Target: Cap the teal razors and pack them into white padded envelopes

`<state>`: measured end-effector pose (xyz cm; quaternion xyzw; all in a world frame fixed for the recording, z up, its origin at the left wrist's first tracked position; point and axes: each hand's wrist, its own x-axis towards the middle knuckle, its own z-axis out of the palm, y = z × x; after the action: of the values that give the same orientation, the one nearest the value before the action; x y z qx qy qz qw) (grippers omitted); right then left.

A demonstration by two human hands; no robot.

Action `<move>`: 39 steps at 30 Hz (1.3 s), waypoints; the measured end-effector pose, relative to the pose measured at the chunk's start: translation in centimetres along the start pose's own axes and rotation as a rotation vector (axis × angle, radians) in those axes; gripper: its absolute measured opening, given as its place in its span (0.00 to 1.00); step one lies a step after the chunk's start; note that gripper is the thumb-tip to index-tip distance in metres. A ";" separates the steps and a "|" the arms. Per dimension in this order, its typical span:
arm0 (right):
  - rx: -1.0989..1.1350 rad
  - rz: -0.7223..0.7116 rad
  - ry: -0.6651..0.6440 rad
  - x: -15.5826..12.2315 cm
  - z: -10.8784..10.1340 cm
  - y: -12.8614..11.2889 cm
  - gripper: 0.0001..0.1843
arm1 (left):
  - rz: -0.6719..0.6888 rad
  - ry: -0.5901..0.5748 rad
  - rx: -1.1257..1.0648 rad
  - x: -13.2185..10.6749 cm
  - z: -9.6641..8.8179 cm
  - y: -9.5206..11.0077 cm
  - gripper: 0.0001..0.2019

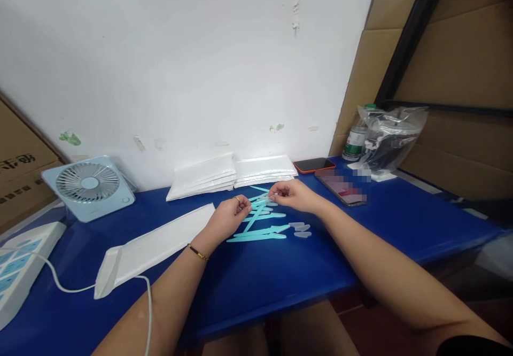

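My left hand [231, 214] is closed, thumb and fingers pinched on a turquoise eyebrow razor [254, 219] that slants up toward my right hand. My right hand [294, 194] pinches something small and pale, seemingly a clear blade cap, by the razor's upper end; the fingers partly hide it. Beneath and around both hands lie several more turquoise razors [256, 235], some overlapping. Several loose clear caps [302, 234] rest to the right of the nearest razors.
White padded mailers [204, 177] are stacked against the wall, and another mailer [156, 249] lies left of my arm. Around the blue table [280, 281] are a fan [90, 185], power strip [24, 270], cable [149, 302], two phones [340, 187], a bottle [355, 142] and a plastic bag [395, 137].
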<state>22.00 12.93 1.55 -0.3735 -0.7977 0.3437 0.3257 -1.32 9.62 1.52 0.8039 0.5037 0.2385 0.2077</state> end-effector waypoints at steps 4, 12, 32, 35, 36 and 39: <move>-0.044 -0.048 -0.055 0.0 0.8 -0.5 0.12 | 0.023 0.012 0.000 0.1 0.1 0.2 0.12; -0.378 0.009 0.129 0.6 -0.5 1.6 0.11 | 0.014 0.070 0.218 0.1 0.5 -0.3 0.23; -0.179 0.018 -0.151 0.9 -1.6 1.7 0.20 | 0.033 0.012 0.292 0.7 1.8 -1.6 0.28; -0.287 0.029 -0.141 -0.1 -3.0 0.7 0.16 | 0.035 0.072 0.325 0.4 1.3 -0.8 0.24; -0.323 0.048 -0.184 -0.5 -3.4 0.3 0.15 | 0.047 0.071 0.315 0.2 1.0 -0.4 0.22; -0.347 0.156 -0.432 -1.2 -3.9 -0.4 0.14 | 0.108 -0.052 0.237 -0.6 0.4 0.9 0.15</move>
<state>25.51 12.92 3.66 -0.4018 -0.8644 0.2977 0.0520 -0.69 8.69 1.60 0.8547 0.4786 0.1675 0.1112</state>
